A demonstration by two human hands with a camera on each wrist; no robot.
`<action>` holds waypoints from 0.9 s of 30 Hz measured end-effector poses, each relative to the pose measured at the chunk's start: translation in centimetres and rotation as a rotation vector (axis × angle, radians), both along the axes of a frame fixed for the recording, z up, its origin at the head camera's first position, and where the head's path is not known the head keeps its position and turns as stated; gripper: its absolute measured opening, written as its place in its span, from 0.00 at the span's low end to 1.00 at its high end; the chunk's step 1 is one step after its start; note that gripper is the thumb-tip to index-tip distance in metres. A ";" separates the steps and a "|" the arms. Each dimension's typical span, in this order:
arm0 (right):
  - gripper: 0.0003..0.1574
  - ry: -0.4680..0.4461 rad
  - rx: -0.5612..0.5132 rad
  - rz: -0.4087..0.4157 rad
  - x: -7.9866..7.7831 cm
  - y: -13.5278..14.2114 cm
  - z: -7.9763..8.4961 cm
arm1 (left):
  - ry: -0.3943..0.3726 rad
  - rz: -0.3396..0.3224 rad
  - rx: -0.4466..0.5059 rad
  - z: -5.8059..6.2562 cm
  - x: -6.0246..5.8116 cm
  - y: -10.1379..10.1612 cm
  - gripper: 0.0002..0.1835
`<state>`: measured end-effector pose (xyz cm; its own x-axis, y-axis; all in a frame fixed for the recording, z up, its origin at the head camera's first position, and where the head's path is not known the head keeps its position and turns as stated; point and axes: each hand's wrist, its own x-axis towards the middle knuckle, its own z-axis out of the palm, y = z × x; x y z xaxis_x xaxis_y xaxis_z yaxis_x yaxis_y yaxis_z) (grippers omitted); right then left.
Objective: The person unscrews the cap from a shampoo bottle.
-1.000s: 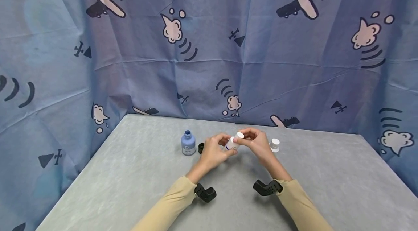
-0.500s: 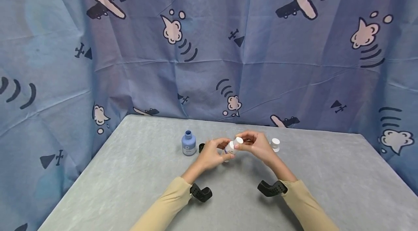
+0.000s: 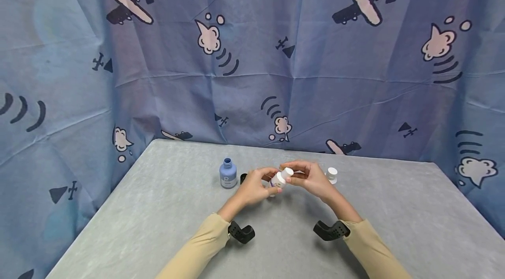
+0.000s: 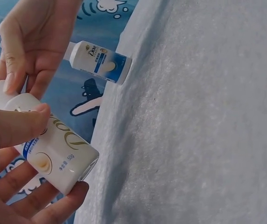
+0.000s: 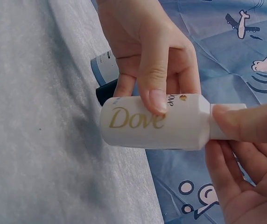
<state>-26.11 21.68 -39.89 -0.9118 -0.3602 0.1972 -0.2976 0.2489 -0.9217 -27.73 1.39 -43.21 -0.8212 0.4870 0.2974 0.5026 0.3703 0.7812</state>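
My left hand (image 3: 252,189) grips a small white Dove bottle (image 3: 278,180), its thumb across the label and its fingers under the other side. The bottle is tilted, with its neck end up and to the right. My right hand (image 3: 313,179) pinches the white cap (image 3: 288,172) between thumb and fingers. In the right wrist view the bottle (image 5: 138,123) lies sideways, its gold lettering facing the camera and the cap (image 5: 238,112) partly covered by the right thumb. The left wrist view shows the bottle's base (image 4: 80,172) and a round emblem on the label.
A blue bottle (image 3: 228,176) stands uncapped on the grey-covered table (image 3: 165,191), left of the hands. Beside it lies a black cap (image 3: 243,178), partly behind the left hand. Another white Dove bottle (image 4: 101,61) stands behind the right hand. A patterned blue curtain (image 3: 252,60) hangs behind.
Both hands have come down slightly with the bottle, which has shifted a little left. The right fingers have changed their position on the cap, leaving more of its top showing.
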 end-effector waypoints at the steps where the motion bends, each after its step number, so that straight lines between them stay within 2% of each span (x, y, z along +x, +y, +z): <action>1: 0.25 0.005 0.002 0.003 0.0 0.0 0.0 | 0.000 0.000 0.000 0.0 0.0 0.0 0.24; 5: 0.26 0.024 -0.005 0.026 0.1 0.0 -0.1 | 0.010 0.028 0.007 -0.1 0.2 0.0 0.25; 8: 0.28 0.035 -0.033 0.035 0.1 -0.2 -0.1 | 0.038 0.078 0.025 -0.1 0.2 0.1 0.25; 10: 0.29 0.037 -0.056 0.009 0.2 -0.2 0.0 | 0.063 0.117 0.034 0.0 0.1 0.1 0.24; 13: 0.28 0.052 -0.053 -0.067 0.3 -0.3 0.2 | 0.101 0.172 0.031 0.1 0.1 0.3 0.24; 16: 0.26 0.044 0.011 -0.175 0.3 -0.5 0.4 | 0.139 0.227 0.018 0.1 0.2 0.5 0.24; 21: 0.24 -0.022 0.095 -0.349 0.3 -1.0 0.5 | 0.201 0.313 0.003 -0.1 0.4 1.0 0.24; 24: 0.24 -0.056 0.089 -0.402 0.2 -1.1 0.5 | 0.234 0.353 0.010 -0.2 0.5 1.5 0.24; 27: 0.23 -0.062 0.074 -0.413 0.2 -1.1 0.6 | 0.246 0.371 0.036 -0.3 0.6 1.9 0.23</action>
